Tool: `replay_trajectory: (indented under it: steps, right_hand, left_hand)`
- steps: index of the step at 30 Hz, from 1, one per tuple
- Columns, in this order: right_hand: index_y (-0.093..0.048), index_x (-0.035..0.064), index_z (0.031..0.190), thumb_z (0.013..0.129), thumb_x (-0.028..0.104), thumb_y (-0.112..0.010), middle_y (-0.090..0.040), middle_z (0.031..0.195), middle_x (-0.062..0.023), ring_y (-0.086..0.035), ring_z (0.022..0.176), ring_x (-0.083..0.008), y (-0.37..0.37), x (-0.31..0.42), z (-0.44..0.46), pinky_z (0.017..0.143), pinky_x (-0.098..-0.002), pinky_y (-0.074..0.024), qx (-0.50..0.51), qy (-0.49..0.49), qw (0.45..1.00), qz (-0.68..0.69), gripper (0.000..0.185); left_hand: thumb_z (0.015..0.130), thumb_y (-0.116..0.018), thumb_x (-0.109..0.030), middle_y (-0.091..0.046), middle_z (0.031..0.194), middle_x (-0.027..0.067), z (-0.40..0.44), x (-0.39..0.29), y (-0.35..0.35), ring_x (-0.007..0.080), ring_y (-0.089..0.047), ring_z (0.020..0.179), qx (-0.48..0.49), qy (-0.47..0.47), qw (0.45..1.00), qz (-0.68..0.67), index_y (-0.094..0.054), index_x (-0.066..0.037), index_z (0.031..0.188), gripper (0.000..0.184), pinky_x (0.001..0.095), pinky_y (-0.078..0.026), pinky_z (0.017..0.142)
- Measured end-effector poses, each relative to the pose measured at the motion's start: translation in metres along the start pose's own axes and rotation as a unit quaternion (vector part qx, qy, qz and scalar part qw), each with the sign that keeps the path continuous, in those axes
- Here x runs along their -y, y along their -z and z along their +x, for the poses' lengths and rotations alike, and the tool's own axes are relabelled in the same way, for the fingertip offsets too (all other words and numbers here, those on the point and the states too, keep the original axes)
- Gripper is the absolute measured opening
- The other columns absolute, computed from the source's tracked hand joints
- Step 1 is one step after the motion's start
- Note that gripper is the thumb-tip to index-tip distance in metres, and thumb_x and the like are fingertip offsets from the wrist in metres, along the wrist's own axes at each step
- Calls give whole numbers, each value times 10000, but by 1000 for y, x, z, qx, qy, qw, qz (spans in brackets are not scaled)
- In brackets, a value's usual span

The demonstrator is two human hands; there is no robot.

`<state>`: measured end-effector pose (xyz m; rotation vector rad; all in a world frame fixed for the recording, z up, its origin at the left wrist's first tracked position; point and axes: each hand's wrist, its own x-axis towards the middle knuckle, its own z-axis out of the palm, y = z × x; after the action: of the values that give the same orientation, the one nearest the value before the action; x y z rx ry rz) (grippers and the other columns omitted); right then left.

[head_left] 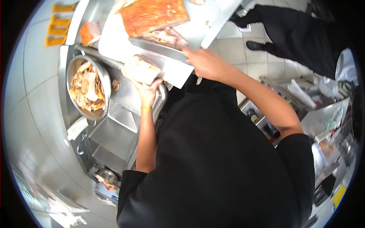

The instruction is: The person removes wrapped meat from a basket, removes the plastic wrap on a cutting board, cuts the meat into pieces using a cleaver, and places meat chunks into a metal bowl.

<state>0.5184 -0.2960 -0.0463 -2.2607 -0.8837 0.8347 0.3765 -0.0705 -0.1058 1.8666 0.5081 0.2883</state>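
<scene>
A large slab of meat with orange-brown skin lies on the white cutting board at the top. My right hand is closed round the handle of a long, wide knife, whose blade reaches left along the slab's lower edge. Below the blade, my left hand has its fingers round a pale block of meat, thumb to the right. A smaller orange-skinned piece sits left of the board. Glare hides detail on the board and the pale block.
A metal bowl of cut meat stands left of my left hand, above a steel sink. Orange wall hooks hang at upper left. Another person in dark clothes stands at upper right. Steel shelving with containers is at right.
</scene>
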Motion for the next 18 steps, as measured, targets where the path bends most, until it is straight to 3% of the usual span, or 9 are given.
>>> replay_trajectory:
  steps: [3, 5, 8, 9, 11, 12, 16, 18]
  right_hand:
    - [-438, 7, 1109, 868, 55, -569, -644, 770, -231, -627, 753, -441, 0, 3, -3, 646, -527, -473, -20, 5, 1000, 6, 278]
    - [-432, 4, 1134, 886, 73, -562, -636, 760, -249, -621, 746, -452, 2, 6, 0, 641, -534, -469, -27, 22, 999, -1, 288]
    - [-426, -1, 1184, 913, 113, -559, -609, 699, -285, -600, 686, -483, -4, 13, -2, 611, -548, -454, -48, -11, 999, -8, 323]
    - [-426, -1, 1184, 913, 113, -559, -609, 699, -285, -600, 686, -483, -5, 15, -3, 611, -548, -454, -45, 4, 999, -16, 323]
    - [-430, -4, 1178, 912, 102, -561, -594, 681, -294, -589, 669, -493, -8, 20, -4, 601, -546, -440, -64, -15, 998, -18, 314]
    - [-432, -8, 1170, 919, 90, -556, -579, 672, -307, -586, 676, -501, -11, 22, -3, 596, -547, -432, -72, -19, 997, -5, 297]
    - [-423, -20, 1138, 926, 89, -523, -612, 688, -295, -623, 704, -476, -17, 46, -7, 627, -564, -465, -87, -47, 994, -38, 258]
    - [-419, -20, 1127, 928, 91, -521, -613, 684, -293, -623, 696, -475, -12, 69, -4, 625, -557, -470, -104, -29, 993, -37, 249]
  left_hand:
    - [527, -921, -202, -351, 1390, 227, 30, 10, -15, 363, -389, 1272, -106, -130, 974, 151, -234, 27, 1455, 1177, 437, -340, 1080]
    - [483, -911, -160, -392, 1354, 180, 43, -22, -7, 343, -392, 1268, -58, -137, 972, 181, -231, -22, 1487, 1221, 426, -342, 1089]
    - [483, -842, -153, -480, 1186, 172, 57, -41, 14, 336, -462, 1165, -91, -153, 940, 292, -397, -117, 1444, 1059, 438, -387, 984]
    - [483, -842, -153, -480, 1186, 172, 63, -51, 22, 336, -462, 1165, -108, -151, 938, 293, -397, -117, 1444, 1059, 438, -387, 984]
    - [529, -809, -226, -486, 1147, 167, 75, -63, 34, 332, -462, 1143, -71, -100, 881, 457, -439, -124, 1416, 966, 452, -379, 936]
    - [600, -764, -285, -484, 1162, 175, 81, -56, 36, 340, -446, 1155, -18, -55, 878, 475, -442, -110, 1412, 890, 562, -317, 970]
    - [641, -777, -369, -430, 1320, 198, 89, -25, 43, 357, -393, 1270, -17, -88, 875, 476, -322, -84, 1467, 985, 625, -258, 1022]
    - [729, -734, -306, -428, 1350, 184, 85, -21, 61, 348, -375, 1310, -23, -103, 942, 318, -393, -62, 1411, 801, 575, -268, 1066]
